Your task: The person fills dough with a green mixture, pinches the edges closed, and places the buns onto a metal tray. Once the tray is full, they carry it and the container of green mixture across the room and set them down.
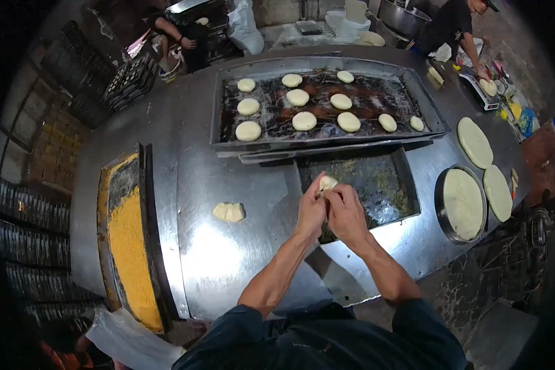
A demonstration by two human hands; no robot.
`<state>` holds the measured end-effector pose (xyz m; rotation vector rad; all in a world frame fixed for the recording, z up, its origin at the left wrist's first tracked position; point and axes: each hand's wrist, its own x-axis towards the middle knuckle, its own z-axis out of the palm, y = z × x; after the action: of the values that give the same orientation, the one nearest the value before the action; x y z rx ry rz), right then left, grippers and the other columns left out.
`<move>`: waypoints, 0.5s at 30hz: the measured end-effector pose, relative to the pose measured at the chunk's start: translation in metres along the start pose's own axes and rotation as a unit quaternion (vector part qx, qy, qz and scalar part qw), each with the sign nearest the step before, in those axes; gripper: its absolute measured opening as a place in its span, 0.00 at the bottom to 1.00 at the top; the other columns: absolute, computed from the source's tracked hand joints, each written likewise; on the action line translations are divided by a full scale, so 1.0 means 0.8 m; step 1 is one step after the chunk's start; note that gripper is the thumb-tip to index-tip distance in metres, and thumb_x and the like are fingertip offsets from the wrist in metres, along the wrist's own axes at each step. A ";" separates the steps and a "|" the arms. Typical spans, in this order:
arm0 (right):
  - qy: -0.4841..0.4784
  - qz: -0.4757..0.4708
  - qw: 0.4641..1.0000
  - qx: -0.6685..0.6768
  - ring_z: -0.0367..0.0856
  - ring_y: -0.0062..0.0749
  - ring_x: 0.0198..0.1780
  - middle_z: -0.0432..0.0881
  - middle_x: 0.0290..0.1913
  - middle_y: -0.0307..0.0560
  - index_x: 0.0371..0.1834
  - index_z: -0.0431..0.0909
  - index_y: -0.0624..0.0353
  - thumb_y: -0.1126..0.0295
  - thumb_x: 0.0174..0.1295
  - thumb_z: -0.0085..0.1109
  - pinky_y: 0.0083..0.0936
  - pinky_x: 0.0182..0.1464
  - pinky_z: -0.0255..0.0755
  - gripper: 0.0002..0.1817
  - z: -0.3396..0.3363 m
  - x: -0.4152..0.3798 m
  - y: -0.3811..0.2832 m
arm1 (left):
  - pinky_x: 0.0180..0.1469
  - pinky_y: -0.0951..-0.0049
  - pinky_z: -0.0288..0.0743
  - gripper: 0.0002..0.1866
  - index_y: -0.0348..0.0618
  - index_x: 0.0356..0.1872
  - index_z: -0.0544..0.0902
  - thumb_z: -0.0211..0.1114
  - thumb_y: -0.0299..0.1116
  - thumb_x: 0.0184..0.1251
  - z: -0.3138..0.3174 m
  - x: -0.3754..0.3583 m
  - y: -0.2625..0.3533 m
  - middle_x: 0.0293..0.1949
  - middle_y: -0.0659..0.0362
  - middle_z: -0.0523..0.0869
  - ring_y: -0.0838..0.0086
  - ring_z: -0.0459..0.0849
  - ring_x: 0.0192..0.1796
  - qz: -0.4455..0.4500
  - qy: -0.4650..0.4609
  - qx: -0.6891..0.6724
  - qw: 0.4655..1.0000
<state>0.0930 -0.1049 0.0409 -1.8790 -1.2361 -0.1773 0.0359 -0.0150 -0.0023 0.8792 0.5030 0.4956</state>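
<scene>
A small pale piece of dough (328, 182) is pinched between my two hands above the near edge of a shallow greased tray (407, 179). My left hand (311, 213) closes around its left side. From the right, the bent fingers of my right hand (345, 213) press on it, and part of the dough is hidden behind them. Another lump of dough (229, 212) lies on the steel table (246, 265) to the left. Beyond my hands, a large baking tray (333, 145) holds several flattened dough rounds (304, 121).
On the left stands a long tray of yellow crumbs (129, 240). To the right are a round pan of dough (464, 203) and two large dough slabs (475, 142). A co-worker (453, 31) at the far right has a hand by a scale (480, 92); another person (176, 37) is at the back left.
</scene>
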 end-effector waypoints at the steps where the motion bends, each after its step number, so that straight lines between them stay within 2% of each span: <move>1: -0.014 -0.024 0.998 -0.051 0.76 0.48 0.41 0.74 0.39 0.51 0.39 0.78 0.61 0.80 0.53 0.55 0.33 0.43 0.73 0.10 -0.003 0.000 -0.013 | 0.51 0.75 0.75 0.25 0.41 0.68 0.62 0.48 0.22 0.70 -0.003 -0.021 0.009 0.56 0.56 0.76 0.72 0.76 0.54 -0.007 -0.043 -0.052 0.998; 2: -0.028 -0.045 0.994 -0.099 0.76 0.48 0.43 0.73 0.40 0.51 0.38 0.78 0.60 0.82 0.52 0.55 0.34 0.44 0.73 0.11 -0.008 0.000 -0.027 | 0.51 0.75 0.75 0.25 0.41 0.68 0.62 0.48 0.22 0.70 -0.009 -0.046 0.023 0.56 0.56 0.76 0.72 0.76 0.54 -0.012 -0.036 -0.051 0.998; 4: -0.022 -0.071 0.994 -0.076 0.77 0.47 0.41 0.75 0.39 0.51 0.39 0.78 0.61 0.83 0.51 0.57 0.33 0.41 0.74 0.12 -0.027 0.015 -0.060 | 0.57 0.74 0.71 0.25 0.39 0.68 0.64 0.44 0.20 0.69 -0.029 -0.089 0.057 0.55 0.56 0.77 0.69 0.76 0.55 0.090 -0.041 0.180 0.979; 5: -0.040 -0.080 0.996 0.011 0.79 0.44 0.38 0.77 0.38 0.50 0.37 0.78 0.62 0.81 0.52 0.58 0.31 0.38 0.74 0.09 -0.031 0.021 -0.077 | 0.55 0.72 0.71 0.19 0.34 0.61 0.71 0.43 0.23 0.71 -0.038 -0.106 0.074 0.54 0.53 0.77 0.68 0.75 0.55 0.189 -0.018 0.297 0.936; 6: -0.059 -0.091 0.989 0.100 0.80 0.40 0.36 0.78 0.37 0.49 0.35 0.78 0.63 0.80 0.52 0.59 0.29 0.35 0.75 0.06 -0.032 0.024 -0.097 | 0.55 0.72 0.71 0.19 0.34 0.61 0.71 0.43 0.23 0.71 -0.050 -0.113 0.087 0.54 0.53 0.77 0.68 0.75 0.55 0.190 -0.014 0.300 0.935; 7: -0.084 -0.070 0.983 0.146 0.81 0.35 0.34 0.80 0.35 0.47 0.36 0.79 0.63 0.79 0.52 0.61 0.26 0.33 0.74 0.08 -0.031 0.028 -0.119 | 0.53 0.74 0.72 0.17 0.34 0.56 0.75 0.45 0.27 0.71 -0.061 -0.112 0.105 0.51 0.51 0.79 0.69 0.77 0.52 0.318 0.008 0.341 0.885; 8: -0.085 -0.079 0.982 0.152 0.81 0.35 0.34 0.80 0.35 0.47 0.36 0.79 0.63 0.79 0.52 0.61 0.26 0.33 0.74 0.08 -0.030 0.034 -0.141 | 0.50 0.75 0.72 0.15 0.34 0.50 0.79 0.48 0.31 0.72 -0.070 -0.114 0.119 0.48 0.50 0.81 0.70 0.78 0.49 0.439 0.030 0.376 0.816; 9: -0.143 0.006 0.978 0.152 0.81 0.40 0.35 0.78 0.36 0.48 0.38 0.77 0.61 0.78 0.52 0.61 0.30 0.35 0.74 0.10 -0.030 0.042 -0.163 | 0.41 0.76 0.74 0.16 0.33 0.39 0.80 0.47 0.36 0.73 -0.073 -0.119 0.123 0.40 0.53 0.82 0.72 0.80 0.39 0.412 0.072 0.283 0.863; 10: -0.200 0.087 0.965 0.148 0.80 0.45 0.36 0.77 0.37 0.48 0.40 0.76 0.59 0.77 0.52 0.61 0.33 0.37 0.75 0.12 -0.027 0.049 -0.183 | 0.41 0.76 0.74 0.16 0.33 0.39 0.80 0.47 0.36 0.73 -0.077 -0.126 0.131 0.40 0.53 0.82 0.72 0.80 0.39 0.420 0.082 0.284 0.858; 11: -0.143 0.001 0.985 0.100 0.80 0.45 0.37 0.76 0.38 0.50 0.41 0.74 0.58 0.75 0.51 0.63 0.35 0.37 0.75 0.13 -0.022 0.054 -0.200 | 0.37 0.77 0.72 0.17 0.34 0.35 0.80 0.47 0.37 0.73 -0.079 -0.134 0.140 0.35 0.55 0.81 0.74 0.78 0.34 0.339 0.075 0.142 0.927; 12: -0.149 -0.012 0.983 0.103 0.80 0.45 0.37 0.76 0.38 0.50 0.41 0.74 0.58 0.75 0.51 0.63 0.35 0.37 0.75 0.13 -0.013 0.053 -0.210 | 0.33 0.78 0.70 0.19 0.35 0.31 0.80 0.46 0.38 0.74 -0.082 -0.141 0.147 0.31 0.58 0.80 0.77 0.76 0.29 0.248 0.064 -0.007 0.967; 13: -0.152 -0.063 0.979 0.122 0.80 0.45 0.37 0.75 0.39 0.51 0.42 0.73 0.59 0.75 0.51 0.63 0.35 0.37 0.75 0.14 0.002 0.047 -0.216 | 0.29 0.79 0.67 0.20 0.37 0.28 0.79 0.46 0.41 0.74 -0.094 -0.144 0.145 0.27 0.61 0.79 0.80 0.74 0.26 0.228 0.104 -0.008 0.968; 14: -0.154 -0.114 0.971 0.140 0.80 0.45 0.37 0.74 0.40 0.52 0.42 0.72 0.60 0.75 0.51 0.63 0.36 0.38 0.75 0.15 0.018 0.040 -0.220 | 0.29 0.79 0.67 0.20 0.37 0.28 0.79 0.46 0.41 0.74 -0.106 -0.149 0.152 0.27 0.61 0.79 0.80 0.74 0.26 0.237 0.114 -0.014 0.965; 15: -0.126 -0.163 0.974 0.097 0.79 0.46 0.37 0.74 0.41 0.52 0.46 0.73 0.59 0.76 0.51 0.61 0.36 0.38 0.76 0.17 0.034 0.024 -0.229 | 0.30 0.77 0.69 0.20 0.38 0.29 0.78 0.46 0.42 0.74 -0.117 -0.154 0.161 0.26 0.61 0.79 0.79 0.75 0.27 0.199 0.110 -0.043 0.973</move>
<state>-0.0537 -0.0459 0.1394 -1.5540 -1.6717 0.0099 -0.1413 0.0364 0.0780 0.8484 0.5048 0.9826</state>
